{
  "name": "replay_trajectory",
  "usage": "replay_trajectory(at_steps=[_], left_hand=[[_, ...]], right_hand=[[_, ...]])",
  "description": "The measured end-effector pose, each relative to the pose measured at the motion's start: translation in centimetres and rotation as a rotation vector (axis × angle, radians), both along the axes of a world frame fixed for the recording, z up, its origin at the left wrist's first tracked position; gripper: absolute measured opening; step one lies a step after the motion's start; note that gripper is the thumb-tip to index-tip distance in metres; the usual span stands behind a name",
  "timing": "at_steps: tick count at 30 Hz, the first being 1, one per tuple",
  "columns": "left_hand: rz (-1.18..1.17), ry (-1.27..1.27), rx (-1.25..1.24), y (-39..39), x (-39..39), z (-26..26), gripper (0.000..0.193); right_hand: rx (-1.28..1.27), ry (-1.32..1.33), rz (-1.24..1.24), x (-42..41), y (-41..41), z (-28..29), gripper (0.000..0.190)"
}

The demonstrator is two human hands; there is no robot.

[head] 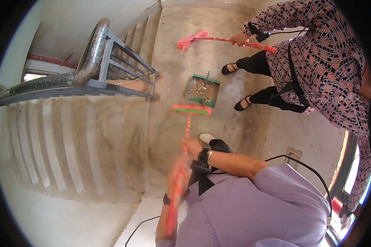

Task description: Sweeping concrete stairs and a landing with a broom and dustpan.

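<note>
Both my hands are closed around the red patterned handle point(188, 126) of a broom. My right hand point(192, 146) grips it nearer the head, and my left hand point(177, 174) is higher up, slightly blurred. The broom head point(191, 110), green with pinkish-red bristles, rests across the concrete floor close to the near edge of a green dustpan point(217, 95). Inside the dustpan lies a heap of dirt and litter point(199, 88), with a dark tuft point(201, 99) towards the broom side. A thin dark handle point(207, 77) rises from the pan's far side.
Another person point(321, 61) in a patterned top stands at the right, one hand point(239, 38) holding a red-handled broom with a pink head point(193, 40). Concrete stairs point(80, 142) drop away or rise at the left beside a metal railing point(130, 58). A black cable point(309, 163) runs past my right arm.
</note>
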State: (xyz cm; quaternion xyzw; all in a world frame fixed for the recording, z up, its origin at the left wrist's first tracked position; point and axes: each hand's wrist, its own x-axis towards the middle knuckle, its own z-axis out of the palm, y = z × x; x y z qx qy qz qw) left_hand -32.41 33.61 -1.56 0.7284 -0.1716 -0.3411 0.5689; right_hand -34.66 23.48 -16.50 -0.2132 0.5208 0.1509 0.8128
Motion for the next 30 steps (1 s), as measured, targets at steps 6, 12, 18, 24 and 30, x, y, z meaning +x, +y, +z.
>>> replay_trajectory(at_steps=[6, 12, 18, 24, 30], left_hand=[[-0.089, -0.01, -0.005, 2.3, 2.0, -2.0, 0.015], [-0.287, -0.041, 0.037, 5.3, 6.7, -2.9, 0.013], [-0.328, -0.027, 0.024, 7.3, 9.3, -3.9, 0.012], [-0.296, -0.029, 0.006, 8.5, 9.9, -4.5, 0.013], [-0.265, 0.003, 0.041, 8.5, 10.2, -4.5, 0.013]], right_hand=[[-0.118, 0.034, 0.038, 2.0, 0.9, -0.3, 0.013], [-0.042, -0.051, 0.014, 3.8, 4.0, -2.9, 0.014], [-0.132, -0.102, 0.1, 5.3, 6.4, -5.7, 0.019], [-0.146, -0.121, 0.139, 6.2, 6.9, -5.7, 0.018], [0.007, -0.053, -0.006, 7.4, 6.4, -5.1, 0.012]])
